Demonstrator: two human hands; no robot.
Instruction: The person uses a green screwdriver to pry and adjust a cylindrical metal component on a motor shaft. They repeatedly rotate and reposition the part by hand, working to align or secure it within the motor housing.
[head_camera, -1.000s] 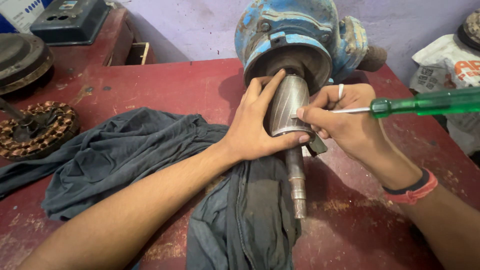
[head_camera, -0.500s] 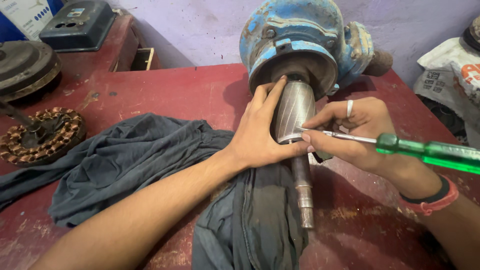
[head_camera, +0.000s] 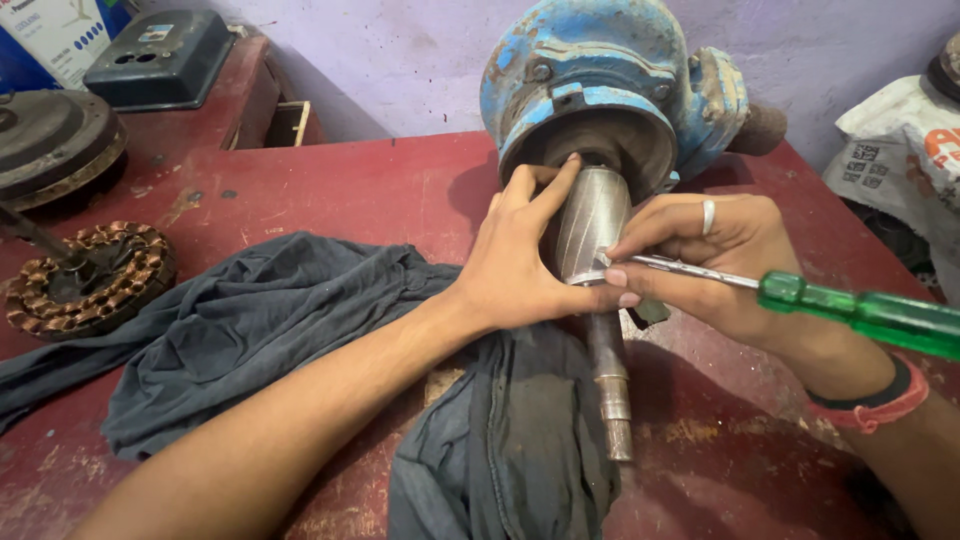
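- Left hand (head_camera: 520, 270) — grip wrapped around the metal rotor (head_camera: 592, 225), fingers reaching up to the mouth of the housing.
- Right hand (head_camera: 715, 262) — grip closed on a green-handled screwdriver (head_camera: 800, 295), ring on one finger, red band at the wrist; the blade tip touches the rotor's lower edge.
- Rotor — sticks out of the blue motor housing (head_camera: 600, 70), its shaft (head_camera: 612, 385) pointing toward the person, over a dark grey cloth (head_camera: 260, 340).
- Red surface (head_camera: 350, 190) — carries housing and cloth; a copper-wound coil ring (head_camera: 90, 280) lies at far left, well apart.
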